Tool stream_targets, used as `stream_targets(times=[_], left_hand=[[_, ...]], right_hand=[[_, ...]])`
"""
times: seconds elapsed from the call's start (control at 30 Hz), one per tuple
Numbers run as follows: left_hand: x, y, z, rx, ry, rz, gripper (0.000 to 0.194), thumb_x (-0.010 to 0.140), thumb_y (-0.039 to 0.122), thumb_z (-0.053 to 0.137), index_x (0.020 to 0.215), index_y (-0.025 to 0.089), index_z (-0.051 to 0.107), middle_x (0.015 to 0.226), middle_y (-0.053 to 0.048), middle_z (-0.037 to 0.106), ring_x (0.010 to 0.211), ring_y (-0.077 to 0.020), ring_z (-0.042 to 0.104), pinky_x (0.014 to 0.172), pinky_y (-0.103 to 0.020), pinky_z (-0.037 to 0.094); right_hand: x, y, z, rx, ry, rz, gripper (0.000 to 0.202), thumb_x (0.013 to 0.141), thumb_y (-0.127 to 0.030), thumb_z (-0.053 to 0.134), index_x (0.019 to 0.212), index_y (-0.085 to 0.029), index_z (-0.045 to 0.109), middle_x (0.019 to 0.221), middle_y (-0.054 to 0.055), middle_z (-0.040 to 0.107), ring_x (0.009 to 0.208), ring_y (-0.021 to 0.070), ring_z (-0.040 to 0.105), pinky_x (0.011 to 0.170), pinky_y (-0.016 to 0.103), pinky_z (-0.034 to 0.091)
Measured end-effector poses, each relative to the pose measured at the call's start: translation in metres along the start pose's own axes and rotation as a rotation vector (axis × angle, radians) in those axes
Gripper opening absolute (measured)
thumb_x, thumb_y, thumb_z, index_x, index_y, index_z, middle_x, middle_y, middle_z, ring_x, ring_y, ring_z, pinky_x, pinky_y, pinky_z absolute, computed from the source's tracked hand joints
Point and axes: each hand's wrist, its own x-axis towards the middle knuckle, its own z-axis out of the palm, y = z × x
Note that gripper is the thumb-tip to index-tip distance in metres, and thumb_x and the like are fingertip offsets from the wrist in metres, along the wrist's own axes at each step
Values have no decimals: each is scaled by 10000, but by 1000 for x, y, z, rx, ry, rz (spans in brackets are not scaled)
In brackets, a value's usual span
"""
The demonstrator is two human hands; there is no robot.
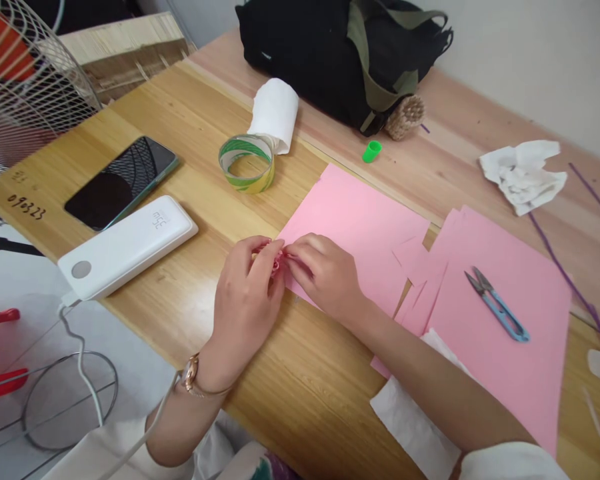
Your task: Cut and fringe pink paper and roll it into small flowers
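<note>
My left hand (247, 290) is curled around a small pink-red looped piece (277, 259), above the near left corner of a pink paper sheet (360, 213). Thumb and fingers of my right hand (325, 270) are pinched together at the right side of that same piece. Both hands' fingertips nearly meet, and most of the piece is hidden behind them. More pink sheets (525, 287) lie to the right, with blue-handled thread snips (500, 307) on top, blades pointing up and left.
Across the wooden table are a phone (123, 180), a white power bank (130, 247) with a cable, a tape roll (247, 163), a tissue roll (275, 113), a green cap (371, 151), a black bag (310, 57) and crumpled tissue (523, 175). A fan cage (40, 73) stands at the left.
</note>
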Motion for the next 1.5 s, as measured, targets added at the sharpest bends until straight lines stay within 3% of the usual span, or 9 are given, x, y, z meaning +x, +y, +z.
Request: stream_targets(times=[1.5], left_hand=[[-1,-3,0,-54,-17,-5,373,820,142,512,1188,204,533,1109,-98,575,1003,-207,574,842,-372,517]], right_hand=[[4,4,9,165,70,-139,184,884,-167,479,870,-180,662,901,67,682,854,188,562,786,333,473]])
